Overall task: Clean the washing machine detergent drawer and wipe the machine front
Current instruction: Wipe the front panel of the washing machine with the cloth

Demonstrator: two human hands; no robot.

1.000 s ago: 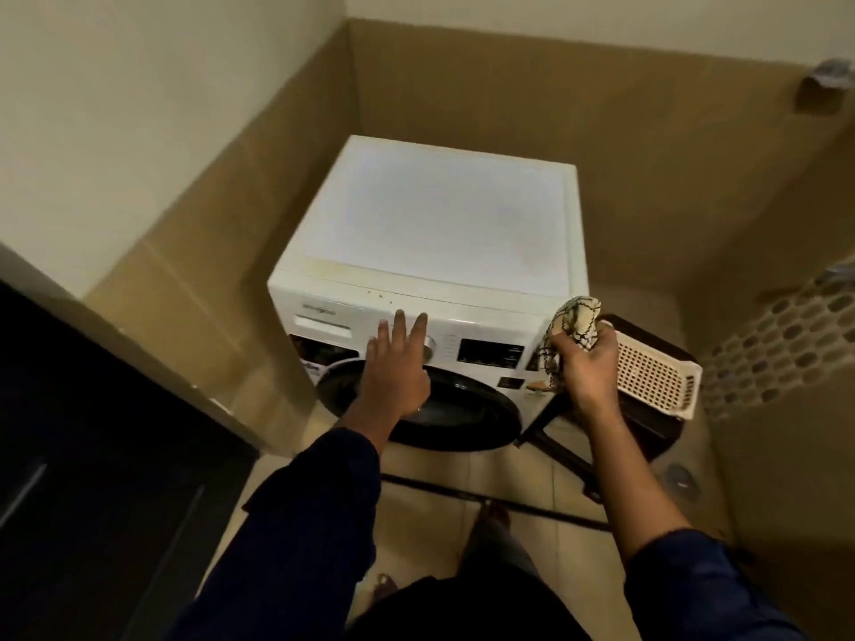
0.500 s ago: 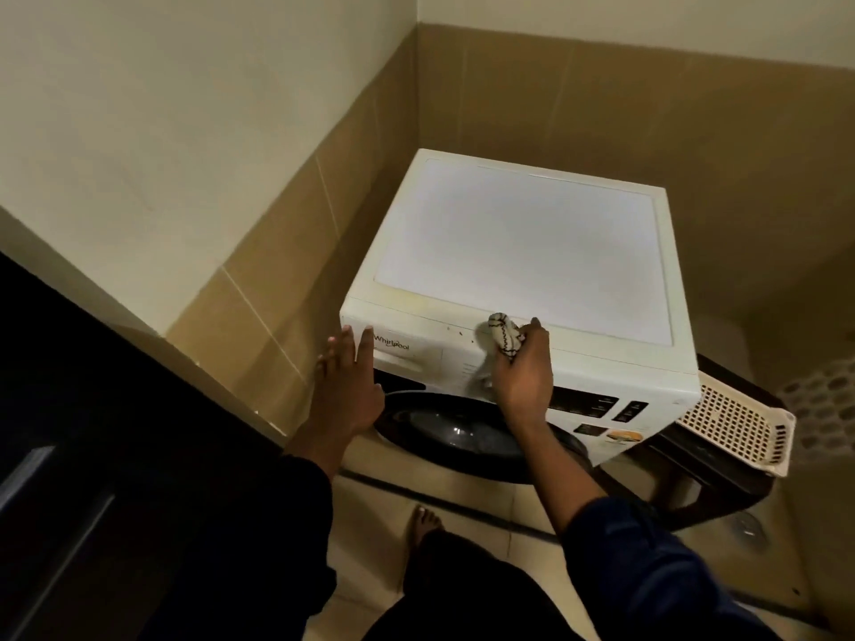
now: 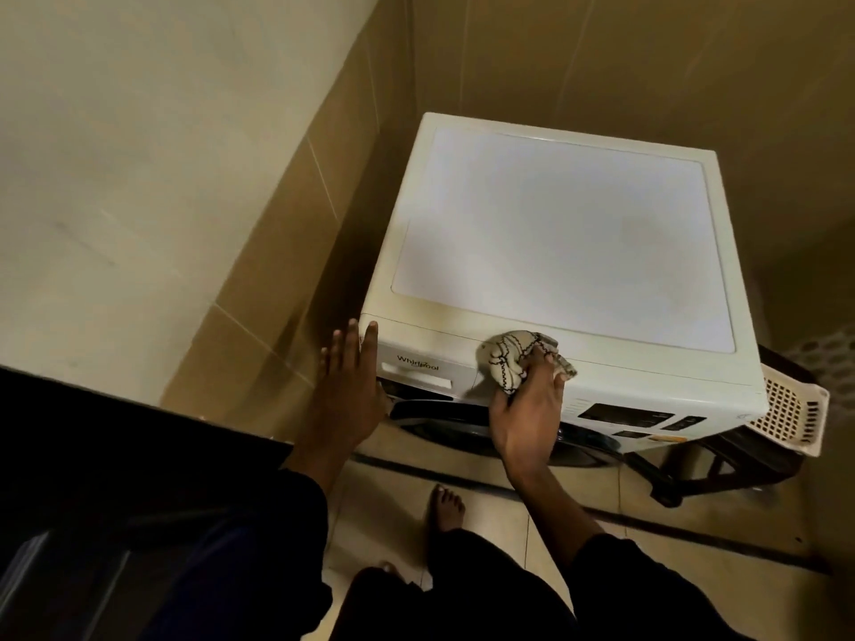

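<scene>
Gripping a bunched cloth, the right hand presses it onto the upper front edge of the washing machine, where the top meets the front panel. Its fingers curl around the cloth, which is pale with a dark wavy pattern.

Left hand: fingers straight and close together, holding nothing, set at the machine's front left corner. Fingertips lie over the corner edge; firm contact cannot be confirmed.

Detergent drawer: top left of the front panel, between the two hands, just right of the left hand and just left of the cloth. Brand lettering on its face. It looks pushed in, flush with the panel.

Round dark door sits below the drawer, partly hidden by both hands. Dark display is on the panel to the right of the right hand.

The machine stands in a corner with tan tiled walls behind and to the left. A pale perforated basket rests on a dark stool touching or just beside the machine's right side. A bare foot stands on the tiled floor in front. Dark sleeves cover both forearms. A dark cabinet fills the lower left.
</scene>
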